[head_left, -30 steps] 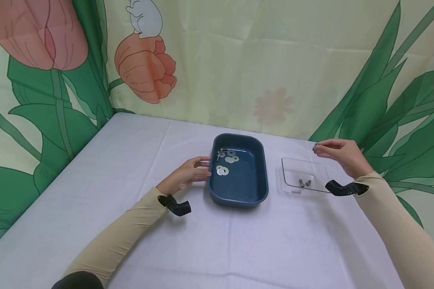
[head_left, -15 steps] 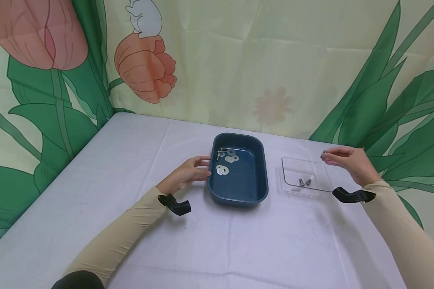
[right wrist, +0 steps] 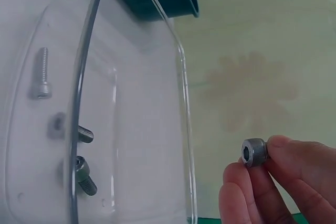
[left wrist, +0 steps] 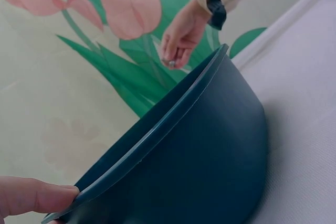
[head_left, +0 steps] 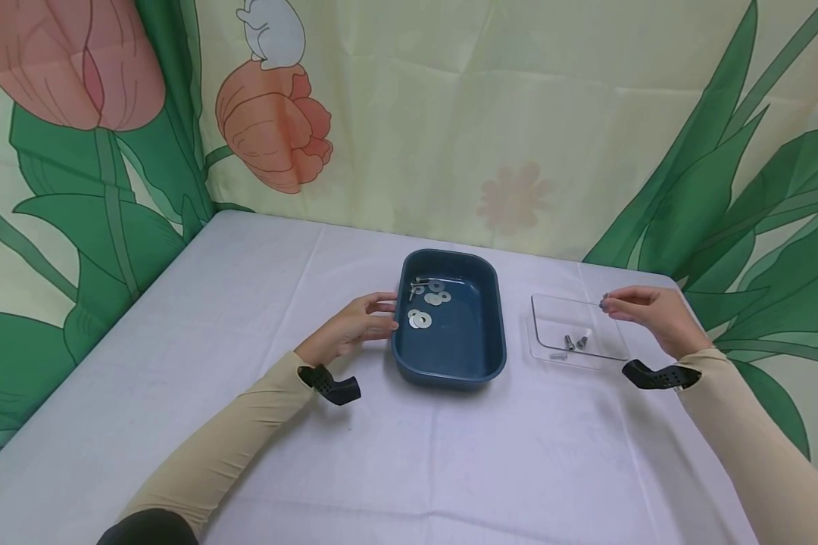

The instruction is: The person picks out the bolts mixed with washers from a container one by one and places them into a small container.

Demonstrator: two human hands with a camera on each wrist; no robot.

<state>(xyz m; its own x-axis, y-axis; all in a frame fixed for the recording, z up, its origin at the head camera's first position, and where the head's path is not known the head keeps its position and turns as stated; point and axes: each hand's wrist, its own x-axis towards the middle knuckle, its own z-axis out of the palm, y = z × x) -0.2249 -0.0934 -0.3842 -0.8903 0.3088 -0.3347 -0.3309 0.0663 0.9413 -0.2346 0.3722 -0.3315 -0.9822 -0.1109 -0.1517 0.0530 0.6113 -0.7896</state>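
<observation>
- We see the right hand (head_left: 657, 314) pinching a dark socket-head bolt (right wrist: 255, 152) between thumb and fingers, raised over the worktop (head_left: 354, 484).
- The relation we would watch is bolt to clear box (right wrist: 80, 85): from the head view the bolt overlaps the box's far rim near its right corner. We cannot tell whether it is directly above the opening or just beyond it.
- In the right wrist view, we find the bolt's axis running roughly across, its socket end turned outward to the left and its shank hidden by the fingertips.
- Inside the clear box, we count two thick bolts (right wrist: 84, 176) and one thin screw (right wrist: 44, 72), which lies nearer the box's left side.
- The right hand is by far the nearer one to that box; the blue tray (head_left: 454, 350) stands between the box and the left hand.
- The left hand (head_left: 346, 331) has loose, mostly straight fingers resting against the tray's left side.
- The tray's long axis runs away from us, with washers (head_left: 432, 300) and small screws (head_left: 420, 283) toward its far left.
</observation>
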